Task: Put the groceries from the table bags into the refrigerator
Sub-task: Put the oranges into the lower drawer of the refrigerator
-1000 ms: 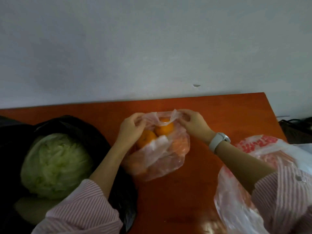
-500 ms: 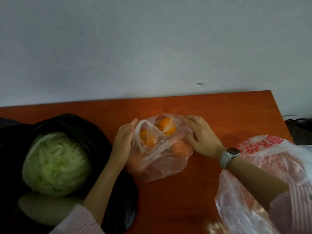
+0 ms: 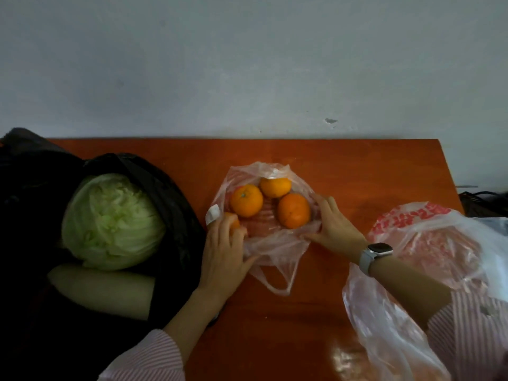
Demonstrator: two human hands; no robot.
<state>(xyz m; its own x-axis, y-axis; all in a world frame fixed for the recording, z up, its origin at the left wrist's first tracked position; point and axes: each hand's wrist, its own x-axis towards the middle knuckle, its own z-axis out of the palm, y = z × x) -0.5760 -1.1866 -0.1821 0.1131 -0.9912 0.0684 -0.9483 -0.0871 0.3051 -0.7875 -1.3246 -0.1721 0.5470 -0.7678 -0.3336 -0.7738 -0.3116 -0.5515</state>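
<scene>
Spread open now, bag [image 3: 275, 243] bares oranges [image 3: 246, 200] between both flat-pressing grips (holding nothing).

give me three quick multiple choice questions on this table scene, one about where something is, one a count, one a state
1. Where is the pale green cabbage?
A. in the open black plastic bag
B. bare on the orange table
C. in the red-printed clear bag

2. How many oranges show fully in the opened thin pink bag, apart from the one at the left hand?
A. one
B. three
C. six

3. The pink bag is
A. knotted
B. spread open
C. lifted

Answers: 1 A, black plastic surrounds it. 2 B, three lie uncovered. 3 B, both hands, right hand included, press its edges flat.
</scene>
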